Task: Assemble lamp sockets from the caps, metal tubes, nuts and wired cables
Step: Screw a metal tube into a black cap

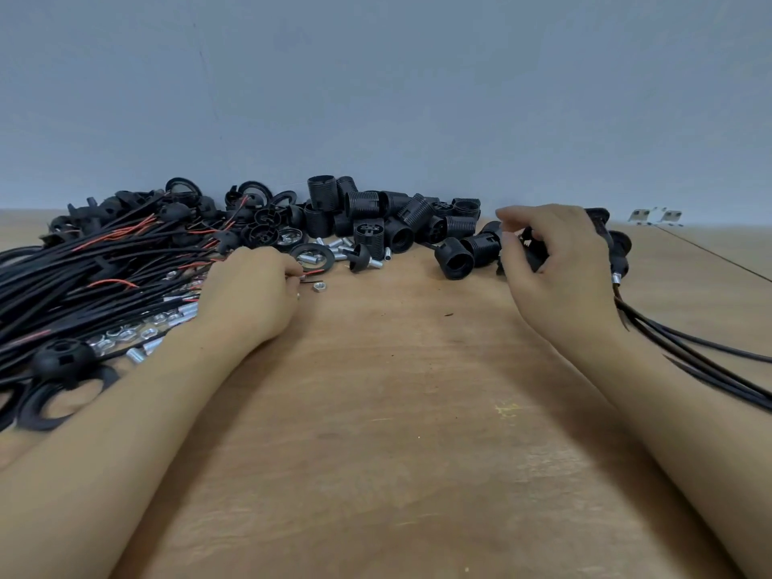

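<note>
The left hand [250, 290] pinches a thin wire end [311, 272] beside the cable pile [83, 269], ready to thread. The right hand [555, 261] curls over a black socket [532, 254], maybe gripping it; finished ones [618, 244] lie behind.

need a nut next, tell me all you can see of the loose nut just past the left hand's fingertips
The loose nut is small, silvery and hexagonal, metal by its shine, with a centre hole. It lies flat on the bare wooden table, just right of the left hand and in front of a flat black ring. A thin wire end lies close beside it. Nothing grips it.
</note>
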A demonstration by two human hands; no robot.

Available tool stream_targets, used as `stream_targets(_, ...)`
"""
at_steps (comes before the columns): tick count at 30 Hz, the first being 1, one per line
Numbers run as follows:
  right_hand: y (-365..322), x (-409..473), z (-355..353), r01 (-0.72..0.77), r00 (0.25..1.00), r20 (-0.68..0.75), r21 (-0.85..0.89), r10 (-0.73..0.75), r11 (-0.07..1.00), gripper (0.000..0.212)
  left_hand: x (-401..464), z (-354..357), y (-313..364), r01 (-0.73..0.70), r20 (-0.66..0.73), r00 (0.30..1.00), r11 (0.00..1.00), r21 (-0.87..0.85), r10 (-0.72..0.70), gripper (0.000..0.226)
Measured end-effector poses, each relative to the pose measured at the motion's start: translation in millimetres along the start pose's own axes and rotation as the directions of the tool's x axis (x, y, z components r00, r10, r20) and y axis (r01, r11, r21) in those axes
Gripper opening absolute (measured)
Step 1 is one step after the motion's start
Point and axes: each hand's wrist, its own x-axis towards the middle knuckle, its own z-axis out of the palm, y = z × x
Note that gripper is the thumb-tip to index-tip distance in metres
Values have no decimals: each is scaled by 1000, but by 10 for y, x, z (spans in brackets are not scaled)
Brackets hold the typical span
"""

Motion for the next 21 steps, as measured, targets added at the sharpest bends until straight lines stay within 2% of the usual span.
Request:
stream_targets(2, -19, -16, 14, 5, 1000, 30, 6, -5, 1000, 21, 39, 9, -21, 16, -17, 1000, 1000, -5, -16, 19)
stream_targets(6, -81, -36, 49, 18, 996, 82, 21, -20, 1000, 22, 95, 10, -66, 57, 56, 997, 997, -49, -54, 16)
stream_targets(11, -79, -31, 54, 12, 995, 98, 49, -17, 999, 22, 63, 23, -39, 23, -16, 1000, 997, -68, -24, 11)
stream_targets(16, -70, -39, 56, -1, 993, 121, 66, -7, 998, 22, 102, 30, -35, -2, 51, 999, 998, -62, 6, 19)
stream_targets(21, -70, -43, 59, -26, 990, 139, 76, 15, 997, 21, 115, 13, -76, -24, 105, 994, 999, -46, 29, 12)
